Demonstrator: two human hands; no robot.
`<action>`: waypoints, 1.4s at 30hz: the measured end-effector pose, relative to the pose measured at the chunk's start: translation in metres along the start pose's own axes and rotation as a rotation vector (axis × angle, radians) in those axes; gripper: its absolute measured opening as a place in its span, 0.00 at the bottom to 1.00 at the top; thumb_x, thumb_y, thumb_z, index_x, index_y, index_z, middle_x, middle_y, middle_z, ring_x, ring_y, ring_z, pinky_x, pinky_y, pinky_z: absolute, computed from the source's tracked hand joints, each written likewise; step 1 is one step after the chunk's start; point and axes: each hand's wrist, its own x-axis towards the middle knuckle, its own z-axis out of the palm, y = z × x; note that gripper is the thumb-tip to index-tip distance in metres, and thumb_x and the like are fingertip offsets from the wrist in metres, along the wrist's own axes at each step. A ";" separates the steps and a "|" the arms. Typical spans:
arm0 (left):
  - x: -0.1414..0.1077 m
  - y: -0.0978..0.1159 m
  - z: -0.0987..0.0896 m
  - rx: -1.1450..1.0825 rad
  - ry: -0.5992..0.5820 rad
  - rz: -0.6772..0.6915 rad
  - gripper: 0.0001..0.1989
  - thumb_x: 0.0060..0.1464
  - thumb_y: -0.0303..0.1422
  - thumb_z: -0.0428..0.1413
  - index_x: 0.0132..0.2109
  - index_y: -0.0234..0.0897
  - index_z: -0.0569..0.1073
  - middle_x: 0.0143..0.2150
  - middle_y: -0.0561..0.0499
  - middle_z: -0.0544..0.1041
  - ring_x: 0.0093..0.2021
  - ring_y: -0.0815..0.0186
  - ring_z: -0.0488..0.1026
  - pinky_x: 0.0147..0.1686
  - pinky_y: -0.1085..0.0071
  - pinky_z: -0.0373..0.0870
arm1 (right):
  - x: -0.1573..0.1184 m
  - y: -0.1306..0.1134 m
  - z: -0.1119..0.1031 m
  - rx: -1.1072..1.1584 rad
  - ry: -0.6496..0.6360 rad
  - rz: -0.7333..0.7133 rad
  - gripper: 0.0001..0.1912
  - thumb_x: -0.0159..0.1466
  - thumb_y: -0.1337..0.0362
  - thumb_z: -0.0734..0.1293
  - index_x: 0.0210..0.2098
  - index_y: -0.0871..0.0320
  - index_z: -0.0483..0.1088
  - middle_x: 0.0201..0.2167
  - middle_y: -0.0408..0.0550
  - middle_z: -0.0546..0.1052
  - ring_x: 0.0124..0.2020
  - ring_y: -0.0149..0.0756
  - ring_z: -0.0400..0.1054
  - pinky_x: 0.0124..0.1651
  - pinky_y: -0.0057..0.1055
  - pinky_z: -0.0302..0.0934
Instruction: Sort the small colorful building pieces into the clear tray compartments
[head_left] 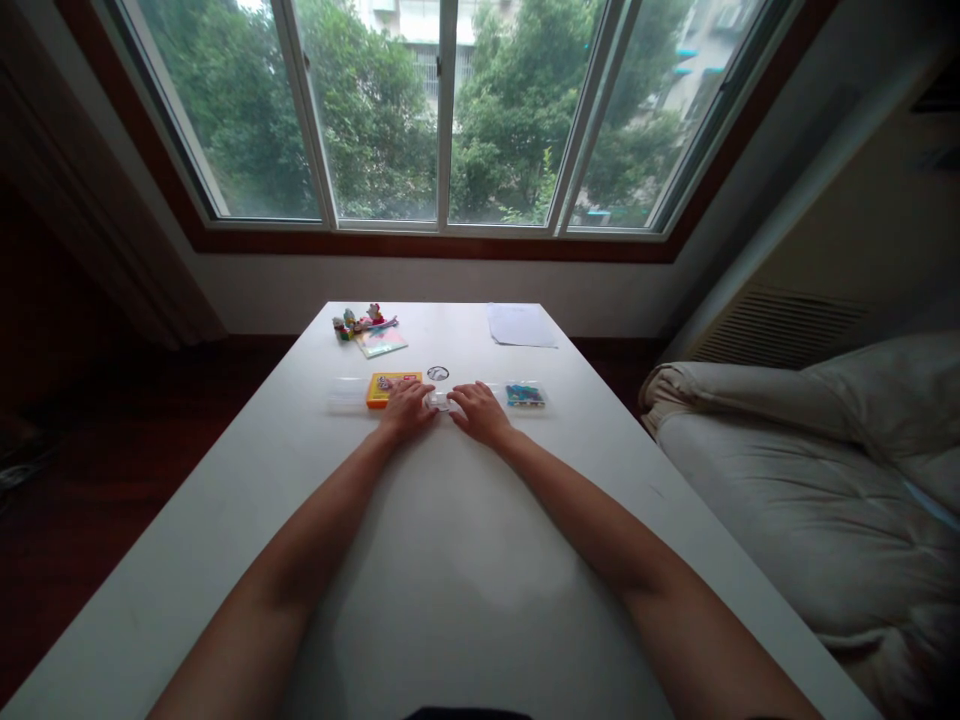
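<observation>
Near the middle of the white table (450,500), my left hand (407,408) rests beside a yellow and orange box (390,386), its fingers over the box's right part. My right hand (482,412) lies a little to the right. Between the fingertips of both hands is a small clear plastic piece (439,400). Clear plastic lies left of the box and right of my right hand, where a packet with blue-green contents (525,395) sits. Just beyond my hands lies a small round item with a dark rim (438,373).
At the far left of the table, small colourful figurines (364,320) stand by a pale square card or booklet (382,342). White paper sheets (521,325) lie at the far right. A cream sofa (810,480) flanks the table's right side; a window is beyond.
</observation>
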 end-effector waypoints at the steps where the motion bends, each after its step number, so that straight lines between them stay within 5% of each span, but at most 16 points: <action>1: -0.001 0.000 -0.001 -0.009 0.017 0.003 0.20 0.54 0.39 0.60 0.54 0.41 0.75 0.53 0.44 0.76 0.58 0.50 0.67 0.63 0.49 0.58 | 0.003 0.000 0.000 -0.002 -0.007 -0.007 0.16 0.66 0.62 0.67 0.54 0.54 0.70 0.53 0.53 0.75 0.56 0.45 0.66 0.67 0.51 0.48; 9: -0.008 0.019 -0.010 -0.231 0.175 -0.038 0.21 0.60 0.39 0.56 0.58 0.41 0.69 0.55 0.44 0.74 0.54 0.55 0.71 0.55 0.55 0.68 | 0.008 -0.012 -0.008 -0.041 0.077 -0.070 0.15 0.71 0.63 0.59 0.55 0.56 0.68 0.45 0.52 0.78 0.48 0.42 0.70 0.64 0.45 0.52; 18: -0.007 0.046 -0.004 -0.444 0.224 -0.254 0.19 0.55 0.39 0.59 0.52 0.39 0.68 0.43 0.48 0.73 0.39 0.63 0.73 0.43 0.63 0.73 | 0.002 -0.020 -0.012 -0.076 0.028 0.001 0.19 0.72 0.65 0.53 0.57 0.63 0.67 0.39 0.57 0.77 0.44 0.47 0.68 0.55 0.43 0.58; 24: -0.006 0.040 0.004 -0.740 0.166 -0.173 0.24 0.51 0.28 0.58 0.56 0.40 0.65 0.51 0.45 0.74 0.47 0.62 0.74 0.48 0.61 0.74 | 0.001 -0.013 -0.017 -0.023 0.172 0.187 0.19 0.74 0.62 0.53 0.59 0.58 0.66 0.40 0.54 0.77 0.43 0.44 0.69 0.53 0.39 0.58; 32: -0.006 0.043 0.008 -1.046 0.058 -0.102 0.21 0.45 0.21 0.52 0.49 0.36 0.73 0.53 0.43 0.74 0.53 0.60 0.73 0.55 0.57 0.72 | -0.002 0.001 -0.014 0.152 0.341 0.378 0.14 0.74 0.58 0.54 0.47 0.57 0.67 0.34 0.49 0.76 0.35 0.40 0.69 0.41 0.33 0.59; 37: -0.004 0.042 0.008 -1.160 0.033 -0.184 0.27 0.44 0.22 0.52 0.54 0.35 0.74 0.55 0.42 0.75 0.52 0.59 0.75 0.55 0.55 0.72 | -0.001 0.004 -0.016 0.184 0.340 0.343 0.14 0.72 0.60 0.55 0.45 0.57 0.70 0.39 0.51 0.76 0.40 0.41 0.69 0.46 0.35 0.62; 42: -0.004 0.036 0.005 -1.170 0.089 -0.277 0.28 0.47 0.25 0.54 0.57 0.36 0.73 0.54 0.42 0.77 0.54 0.56 0.74 0.51 0.56 0.74 | -0.001 -0.001 -0.015 0.146 0.209 0.231 0.21 0.72 0.58 0.57 0.61 0.55 0.65 0.55 0.54 0.73 0.55 0.46 0.66 0.58 0.42 0.60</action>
